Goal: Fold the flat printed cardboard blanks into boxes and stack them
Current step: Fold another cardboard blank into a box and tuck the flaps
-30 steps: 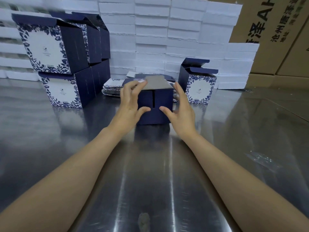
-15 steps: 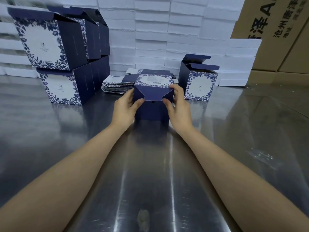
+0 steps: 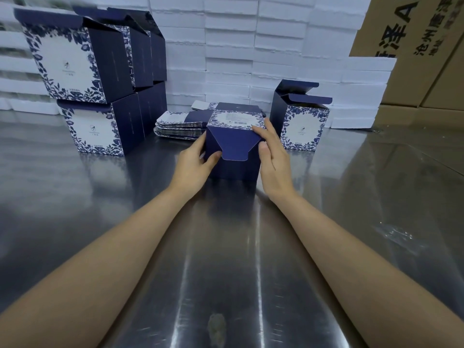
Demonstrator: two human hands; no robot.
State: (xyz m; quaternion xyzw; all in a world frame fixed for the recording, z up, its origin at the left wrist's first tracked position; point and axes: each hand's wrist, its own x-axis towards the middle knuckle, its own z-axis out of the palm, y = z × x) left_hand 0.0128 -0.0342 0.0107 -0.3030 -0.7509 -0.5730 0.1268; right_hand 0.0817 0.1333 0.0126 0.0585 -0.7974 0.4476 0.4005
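Right now both hands are clamped on one half-made box (image 3: 233, 144) standing on the steel table (image 3: 351, 197) at about twelve o'clock from the person. The left hand (image 3: 193, 163) presses its left wall, thumb hooked round onto the near face; the right hand (image 3: 272, 158) holds the right wall, with its fingertips (image 3: 256, 128) laid over the upper corner. The upturned end is printed with a floral border and a barcode label, and its trapezoid tongue hangs down outside the near face, not yet pushed in.

By my reading the step in hand is closing this end. The next move calls for steadying the walls while a thumb bends the tongue and feeds it into the slot, squarely, so the card does not crease. Whether the inner dust flaps are already folded under I cannot tell, since the top panel hides them.

Just behind the box, at eleven o'clock, lies the pile of flat blanks (image 3: 179, 126). At one o'clock a finished box (image 3: 302, 129) stands with its lid flaps open. At ten o'clock the stacked boxes (image 3: 88, 79) sit two tiers high, and a made-up box would likely join them. White foam slabs (image 3: 251, 46) form a wall beyond, with brown cartons (image 3: 414, 46) at two o'clock.
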